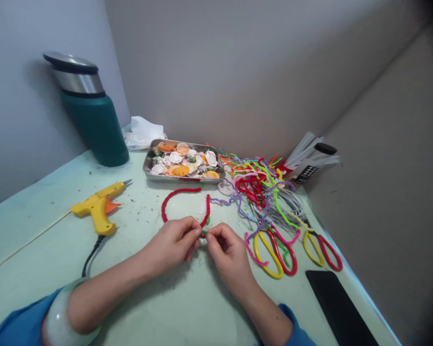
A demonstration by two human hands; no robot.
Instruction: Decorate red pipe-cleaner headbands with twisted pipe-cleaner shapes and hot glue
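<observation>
Fingertips of both hands meet over the middle of the table. My left hand [178, 238] pinches a red pipe cleaner [165, 204], whose long free end curves up and away in a loop. Opposite it, my right hand [227, 247] is closed in a pinch on the same small twisted part. Some green pipe cleaner [203, 233] shows between the fingertips, wound with the red. The exact spot of the twist is partly covered by my fingers.
A yellow glue gun [97, 206] lies left, below a green bottle [94, 120]. Behind my hands stands a metal tray [184, 179] of shells. To the right are tangled pipe cleaners [252, 187], scissors [274, 254], more scissors [323, 250] and a black phone [339, 307].
</observation>
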